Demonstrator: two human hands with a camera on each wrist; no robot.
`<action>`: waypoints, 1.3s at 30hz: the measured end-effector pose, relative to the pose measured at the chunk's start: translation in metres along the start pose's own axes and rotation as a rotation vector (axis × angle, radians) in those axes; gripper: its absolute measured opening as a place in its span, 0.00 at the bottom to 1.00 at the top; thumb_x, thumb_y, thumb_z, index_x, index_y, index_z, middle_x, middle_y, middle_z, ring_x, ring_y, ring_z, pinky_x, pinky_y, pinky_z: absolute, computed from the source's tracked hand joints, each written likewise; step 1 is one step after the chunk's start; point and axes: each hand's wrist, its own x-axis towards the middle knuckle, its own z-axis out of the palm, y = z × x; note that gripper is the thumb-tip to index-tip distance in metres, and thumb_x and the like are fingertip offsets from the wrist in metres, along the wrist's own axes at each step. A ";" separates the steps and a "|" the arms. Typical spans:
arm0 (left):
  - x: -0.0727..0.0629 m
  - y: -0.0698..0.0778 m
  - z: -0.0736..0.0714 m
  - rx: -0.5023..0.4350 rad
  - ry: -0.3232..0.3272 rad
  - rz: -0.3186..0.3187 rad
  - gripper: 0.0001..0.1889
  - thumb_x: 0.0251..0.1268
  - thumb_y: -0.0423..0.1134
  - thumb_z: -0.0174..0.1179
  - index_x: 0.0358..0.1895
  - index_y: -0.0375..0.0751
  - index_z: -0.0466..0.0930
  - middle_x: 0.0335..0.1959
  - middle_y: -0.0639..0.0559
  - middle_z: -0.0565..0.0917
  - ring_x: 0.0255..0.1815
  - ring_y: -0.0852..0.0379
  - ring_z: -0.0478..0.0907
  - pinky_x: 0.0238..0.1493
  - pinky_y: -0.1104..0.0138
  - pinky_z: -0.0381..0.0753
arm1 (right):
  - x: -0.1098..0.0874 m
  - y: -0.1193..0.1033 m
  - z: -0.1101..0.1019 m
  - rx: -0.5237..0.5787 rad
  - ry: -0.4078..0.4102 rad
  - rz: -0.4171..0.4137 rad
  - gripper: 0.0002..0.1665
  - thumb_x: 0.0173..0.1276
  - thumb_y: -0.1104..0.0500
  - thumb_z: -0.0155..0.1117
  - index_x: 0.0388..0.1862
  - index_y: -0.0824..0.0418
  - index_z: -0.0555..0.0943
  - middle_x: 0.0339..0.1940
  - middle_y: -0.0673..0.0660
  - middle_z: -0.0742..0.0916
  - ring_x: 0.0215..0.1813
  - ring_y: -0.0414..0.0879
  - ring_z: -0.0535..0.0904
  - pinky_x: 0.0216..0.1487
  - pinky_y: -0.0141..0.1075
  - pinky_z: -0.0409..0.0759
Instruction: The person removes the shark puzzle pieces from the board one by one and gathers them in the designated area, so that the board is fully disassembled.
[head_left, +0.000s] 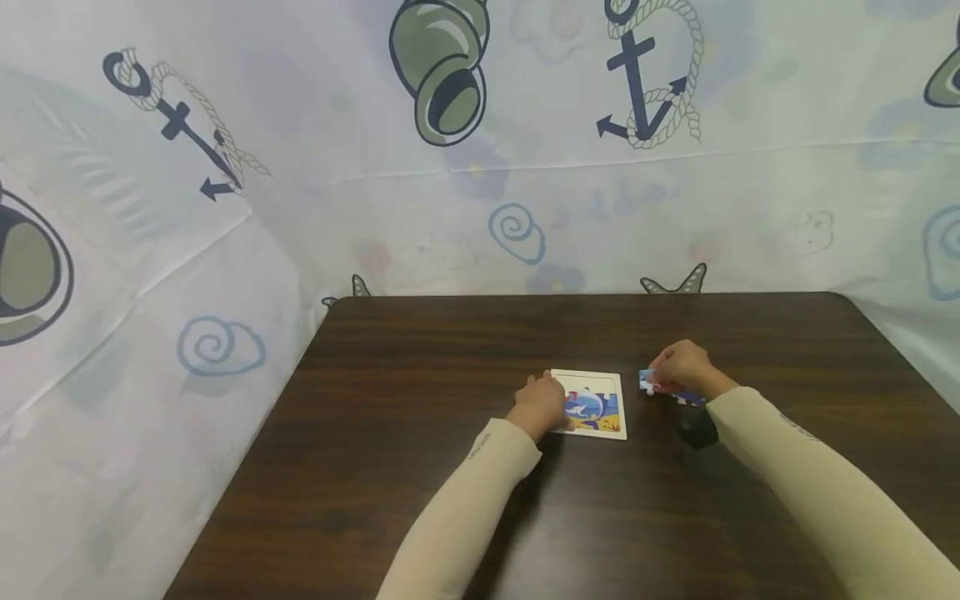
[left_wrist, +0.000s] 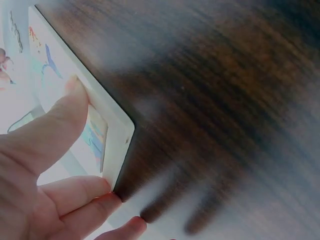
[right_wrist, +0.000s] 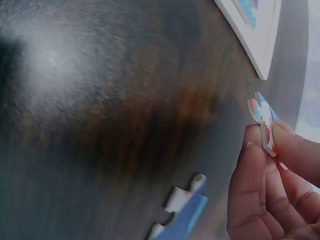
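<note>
A square jigsaw board (head_left: 623, 417) with a pale frame lies on the table. Its lower part shows a blue sea picture over yellow sand, while bare backing shows along the top. My left hand (head_left: 540, 406) grips the board's left side; in the left wrist view the thumb (left_wrist: 75, 100) lies over the picture and the fingers sit against the frame's edge. Right of the board, my right hand (head_left: 684, 369) pinches a small jigsaw piece (right_wrist: 265, 120) between thumb and fingertips, held on edge above the table.
Below my right hand lies a loose blue jigsaw piece (right_wrist: 182, 215) with a white part. A dark shadow falls beside it on the brown wooden table (head_left: 420, 375). Behind the table hangs a printed white cloth (head_left: 420, 217).
</note>
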 end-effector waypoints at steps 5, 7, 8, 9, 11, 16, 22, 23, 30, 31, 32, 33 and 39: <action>-0.001 -0.002 0.001 -0.017 -0.001 -0.004 0.41 0.52 0.54 0.68 0.69 0.42 0.65 0.75 0.49 0.61 0.74 0.46 0.62 0.61 0.51 0.75 | 0.001 0.005 0.009 -0.028 0.009 -0.014 0.11 0.58 0.71 0.64 0.38 0.79 0.79 0.17 0.49 0.83 0.19 0.34 0.78 0.27 0.29 0.83; -0.001 -0.002 0.002 -0.025 -0.003 -0.006 0.42 0.52 0.54 0.68 0.69 0.42 0.65 0.75 0.49 0.61 0.74 0.46 0.62 0.62 0.52 0.75 | 0.002 0.006 0.012 -0.034 0.015 -0.022 0.10 0.58 0.71 0.64 0.36 0.79 0.80 0.17 0.50 0.82 0.18 0.34 0.78 0.26 0.29 0.82; -0.001 -0.002 0.002 -0.027 -0.005 -0.007 0.42 0.52 0.54 0.68 0.70 0.42 0.64 0.75 0.49 0.61 0.74 0.46 0.61 0.62 0.52 0.75 | 0.002 0.006 0.013 -0.044 0.021 -0.030 0.10 0.57 0.71 0.64 0.36 0.79 0.80 0.16 0.50 0.82 0.18 0.34 0.78 0.25 0.28 0.82; -0.001 -0.002 0.002 -0.030 -0.005 -0.008 0.42 0.52 0.54 0.68 0.70 0.42 0.64 0.75 0.49 0.61 0.74 0.46 0.62 0.62 0.53 0.75 | 0.002 0.007 0.014 -0.053 0.027 -0.038 0.10 0.57 0.71 0.64 0.35 0.79 0.80 0.15 0.50 0.82 0.17 0.34 0.78 0.24 0.28 0.82; -0.001 -0.002 0.002 -0.029 -0.003 -0.007 0.42 0.52 0.54 0.68 0.70 0.42 0.64 0.75 0.49 0.61 0.74 0.46 0.62 0.62 0.53 0.75 | 0.002 0.008 0.015 -0.081 0.043 -0.057 0.09 0.56 0.70 0.65 0.33 0.78 0.81 0.14 0.49 0.81 0.17 0.34 0.77 0.23 0.27 0.81; 0.000 -0.003 0.003 -0.020 -0.002 -0.014 0.42 0.52 0.54 0.68 0.70 0.42 0.64 0.75 0.49 0.61 0.74 0.46 0.62 0.62 0.53 0.75 | 0.002 0.007 0.017 -0.321 0.110 -0.115 0.09 0.54 0.64 0.68 0.21 0.70 0.84 0.10 0.47 0.80 0.19 0.37 0.74 0.22 0.28 0.72; 0.001 -0.002 0.005 -0.012 0.001 -0.014 0.41 0.51 0.55 0.68 0.69 0.42 0.66 0.75 0.48 0.62 0.73 0.46 0.63 0.62 0.53 0.75 | 0.003 0.007 0.019 -0.471 0.139 -0.148 0.12 0.50 0.64 0.64 0.10 0.64 0.80 0.08 0.45 0.76 0.19 0.40 0.71 0.21 0.29 0.67; 0.001 -0.002 0.005 -0.011 0.004 -0.014 0.41 0.51 0.55 0.69 0.68 0.42 0.66 0.74 0.48 0.62 0.73 0.46 0.63 0.62 0.53 0.75 | 0.003 0.007 0.018 -0.470 0.137 -0.148 0.12 0.49 0.64 0.64 0.09 0.64 0.80 0.08 0.45 0.76 0.18 0.40 0.71 0.20 0.29 0.67; 0.000 -0.001 0.002 -0.006 0.012 -0.012 0.41 0.51 0.54 0.69 0.68 0.42 0.66 0.74 0.49 0.63 0.73 0.45 0.63 0.62 0.52 0.75 | 0.003 0.007 0.016 -0.434 0.136 -0.193 0.15 0.47 0.66 0.65 0.04 0.61 0.77 0.03 0.40 0.71 0.14 0.35 0.68 0.22 0.28 0.67; 0.000 -0.001 0.002 -0.006 0.012 -0.011 0.41 0.51 0.54 0.69 0.68 0.42 0.66 0.74 0.48 0.63 0.73 0.45 0.63 0.62 0.52 0.75 | 0.003 0.006 0.016 -0.434 0.133 -0.208 0.16 0.46 0.66 0.64 0.03 0.59 0.75 0.03 0.39 0.70 0.14 0.35 0.67 0.22 0.28 0.67; 0.000 -0.001 0.001 -0.006 0.012 -0.011 0.41 0.51 0.54 0.69 0.68 0.42 0.66 0.74 0.48 0.63 0.74 0.45 0.63 0.62 0.52 0.75 | 0.003 0.005 0.016 -0.435 0.127 -0.225 0.17 0.47 0.66 0.65 0.03 0.59 0.75 0.03 0.39 0.70 0.14 0.35 0.67 0.22 0.28 0.66; -0.001 -0.001 0.001 -0.007 0.011 -0.010 0.41 0.51 0.54 0.69 0.68 0.42 0.66 0.74 0.48 0.63 0.74 0.45 0.63 0.62 0.52 0.75 | 0.004 0.005 0.015 -0.435 0.119 -0.237 0.17 0.47 0.67 0.65 0.03 0.60 0.75 0.03 0.39 0.70 0.14 0.35 0.67 0.22 0.28 0.66; -0.001 -0.001 0.001 -0.018 0.007 -0.018 0.40 0.51 0.54 0.69 0.68 0.42 0.67 0.74 0.49 0.63 0.74 0.45 0.62 0.63 0.53 0.74 | 0.008 0.005 0.016 -0.426 0.045 -0.225 0.07 0.50 0.66 0.69 0.18 0.68 0.82 0.11 0.47 0.78 0.18 0.38 0.69 0.20 0.28 0.68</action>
